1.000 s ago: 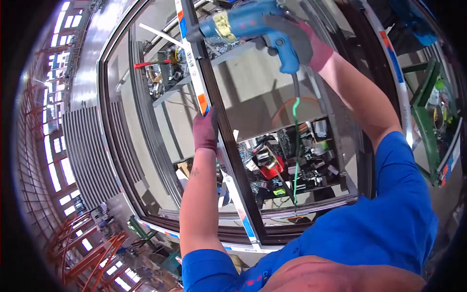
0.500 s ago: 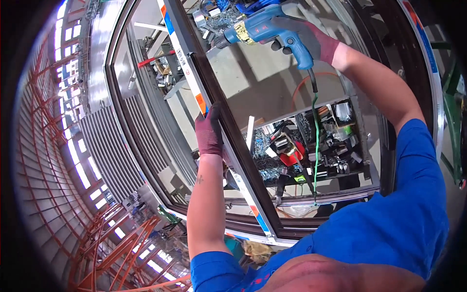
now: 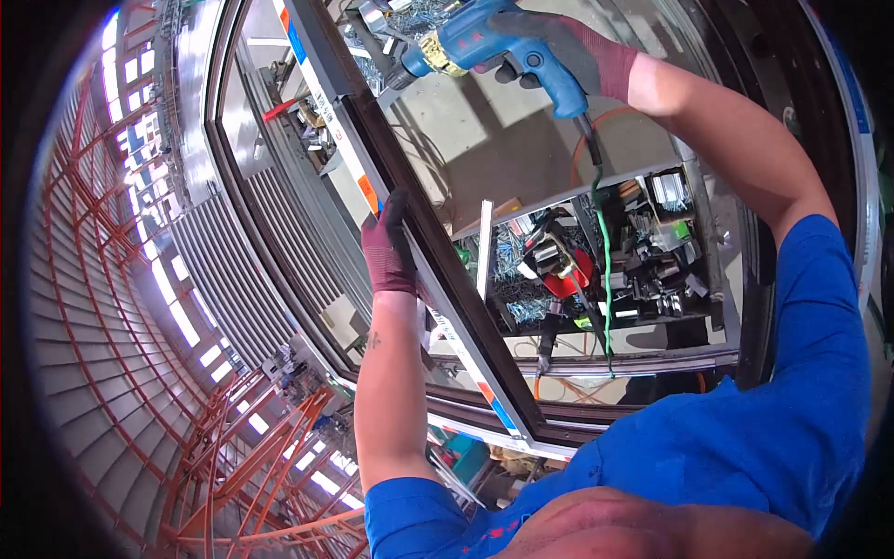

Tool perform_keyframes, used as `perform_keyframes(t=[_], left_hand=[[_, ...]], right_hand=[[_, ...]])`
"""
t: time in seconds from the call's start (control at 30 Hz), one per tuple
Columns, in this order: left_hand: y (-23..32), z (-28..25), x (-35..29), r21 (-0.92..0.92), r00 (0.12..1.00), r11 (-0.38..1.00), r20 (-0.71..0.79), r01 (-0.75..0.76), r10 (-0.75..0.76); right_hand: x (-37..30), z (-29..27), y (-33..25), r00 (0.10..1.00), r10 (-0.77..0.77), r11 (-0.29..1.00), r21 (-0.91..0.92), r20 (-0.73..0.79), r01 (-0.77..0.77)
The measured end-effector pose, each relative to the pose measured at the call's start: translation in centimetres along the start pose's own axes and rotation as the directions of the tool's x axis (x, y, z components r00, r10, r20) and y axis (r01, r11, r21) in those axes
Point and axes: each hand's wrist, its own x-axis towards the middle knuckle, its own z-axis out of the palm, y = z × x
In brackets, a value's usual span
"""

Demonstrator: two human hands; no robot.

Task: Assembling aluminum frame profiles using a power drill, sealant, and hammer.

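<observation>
My right hand [image 3: 575, 54], in a dark maroon work glove, is closed around the handle of a blue corded power drill [image 3: 486, 37]. Yellowish tape wraps the drill's front, and its chuck points left at the side of a dark brown metal frame bar [image 3: 470, 326]. Whether the bit touches the bar is too small to tell. My left hand [image 3: 389, 244], gloved alike, grips that bar below the drill's height, fingers over its edge. A white strip with orange and blue marks [image 3: 346, 144] runs along the bar's left face.
Beneath the frame, a tray [image 3: 643, 341] holds loose screws and metal pieces. A green cord [image 3: 605, 270] hangs from the drill. More screws [image 3: 424, 17] lie at the far side. A red-handled tool [image 3: 277, 111] is at the left, near ribbed panels [image 3: 233, 279].
The view has shifted a little. The drill has moved left, its chuck now closer to the bar. My left hand keeps its grip on the bar.
</observation>
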Motion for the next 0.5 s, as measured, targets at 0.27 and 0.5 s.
perform_keyframes(t=[0.27, 0.5], left_hand=[[-1.9, -0.1, 0.5, 0.038, 0.997, 0.996, -0.001, -0.080, 0.080], [-2.6, -0.5, 1.0, 0.102, 0.985, 0.981, 0.051, -0.167, 0.163]], right_hand=[[-1.7, -1.1, -0.9, 0.781, -0.431, 0.783, -0.243, 0.451, 0.572], [-2.5, 0.7, -2.5, 0.972, -0.134, 0.988, -0.048, 0.191, 0.146]])
